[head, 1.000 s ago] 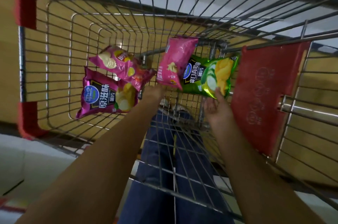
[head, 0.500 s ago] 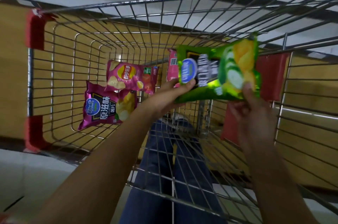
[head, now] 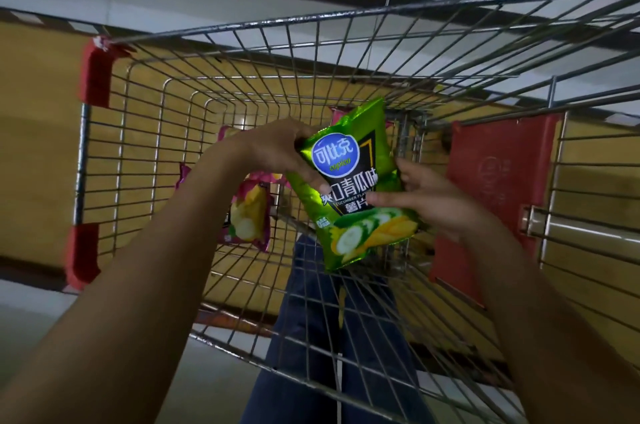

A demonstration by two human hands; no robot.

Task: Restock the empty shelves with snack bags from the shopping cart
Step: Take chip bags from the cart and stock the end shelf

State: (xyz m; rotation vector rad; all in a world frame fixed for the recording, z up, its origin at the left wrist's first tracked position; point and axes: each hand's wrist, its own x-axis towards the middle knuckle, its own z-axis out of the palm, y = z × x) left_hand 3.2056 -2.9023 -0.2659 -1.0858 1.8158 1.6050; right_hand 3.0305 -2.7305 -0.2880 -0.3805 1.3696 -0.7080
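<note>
"可比克 copico" and "CUCUMBER FLAV…" on the green snack bag (head: 353,181)

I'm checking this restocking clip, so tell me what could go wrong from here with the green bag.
1. The green bag hangs tilted above the cart, the left hand gripping its top edge and the right hand only loosely on its side; it may slip back in.
2. A hard squeeze could crush the chips.
3. The pink bags lie partly hidden under the left arm and could be missed.
</note>
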